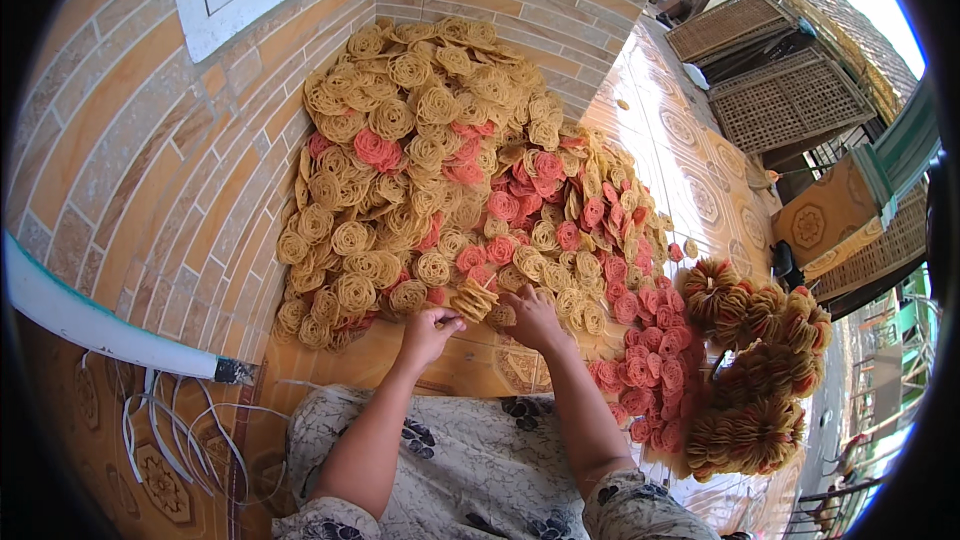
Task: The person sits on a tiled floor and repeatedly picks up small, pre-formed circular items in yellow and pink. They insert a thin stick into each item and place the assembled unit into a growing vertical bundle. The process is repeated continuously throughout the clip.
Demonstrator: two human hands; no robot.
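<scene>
A big heap of round, lacy, coiled crackers, mostly yellow with some pink ones, lies in front of me against the wall. At its near edge my left hand is closed, thumb and fingers pinching a short stack of yellow crackers strung closely together. My right hand is just to the right of that stack, its fingers curled over a single yellow cracker. The fingertips of the right hand are partly hidden. Pink crackers lie spread on the floor to the right of my right forearm.
Thick bundles of strung crackers stand at the right. White strips lie on the tiled floor at left, near a pale curved edge. Brick-patterned walls meet behind the heap. Woven bamboo panels lean at the far right.
</scene>
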